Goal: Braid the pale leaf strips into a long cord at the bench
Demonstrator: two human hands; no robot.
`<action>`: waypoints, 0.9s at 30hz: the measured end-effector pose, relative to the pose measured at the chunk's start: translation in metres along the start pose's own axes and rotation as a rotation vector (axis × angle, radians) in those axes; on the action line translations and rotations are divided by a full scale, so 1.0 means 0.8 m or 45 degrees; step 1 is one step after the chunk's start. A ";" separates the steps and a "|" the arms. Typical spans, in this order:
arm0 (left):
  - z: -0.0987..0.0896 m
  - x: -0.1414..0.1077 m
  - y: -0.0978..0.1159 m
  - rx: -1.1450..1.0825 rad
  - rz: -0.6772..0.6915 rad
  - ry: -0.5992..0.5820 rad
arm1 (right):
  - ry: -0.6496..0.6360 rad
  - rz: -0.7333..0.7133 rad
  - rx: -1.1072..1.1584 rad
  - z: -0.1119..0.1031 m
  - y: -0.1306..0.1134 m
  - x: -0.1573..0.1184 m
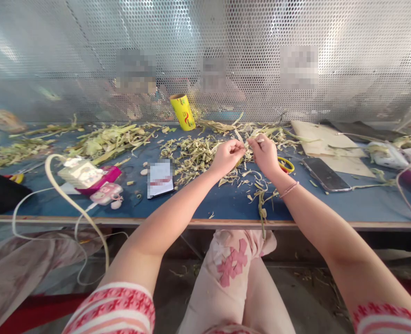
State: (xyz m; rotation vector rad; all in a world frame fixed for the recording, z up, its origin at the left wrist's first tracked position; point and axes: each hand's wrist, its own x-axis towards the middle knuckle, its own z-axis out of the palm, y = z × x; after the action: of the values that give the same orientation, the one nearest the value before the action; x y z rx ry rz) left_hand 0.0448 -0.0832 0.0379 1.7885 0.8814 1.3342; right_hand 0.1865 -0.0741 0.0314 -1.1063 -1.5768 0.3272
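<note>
Pale strip seems pinched between left hand and right hand, near tabletop centre. Fingertips narrow on both, almost meeting; exact hold unclear. Strip's visible length points toward the rear edge, just beyond the fingers; can't tell which hand is nearer. Clippings spread left of and behind the left hand, long axis along the rear edge. Yellow loop sits just beside the right wrist, closest clutter there. Dark phone further right, cardboard behind it toward the rear edge. Lit phone left of left forearm. Yellow tube at rear edge, near mesh. Stalk overhangs front edge between forearms.
</note>
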 end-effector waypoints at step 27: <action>0.007 0.006 -0.001 -0.722 -0.468 -0.075 | -0.263 0.107 0.348 0.008 -0.001 0.000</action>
State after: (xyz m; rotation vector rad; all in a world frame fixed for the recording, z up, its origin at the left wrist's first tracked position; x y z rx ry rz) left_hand 0.0509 -0.0800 0.0383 1.1583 0.6695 1.1373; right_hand 0.1804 -0.0724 0.0300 -0.9499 -1.6107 0.7112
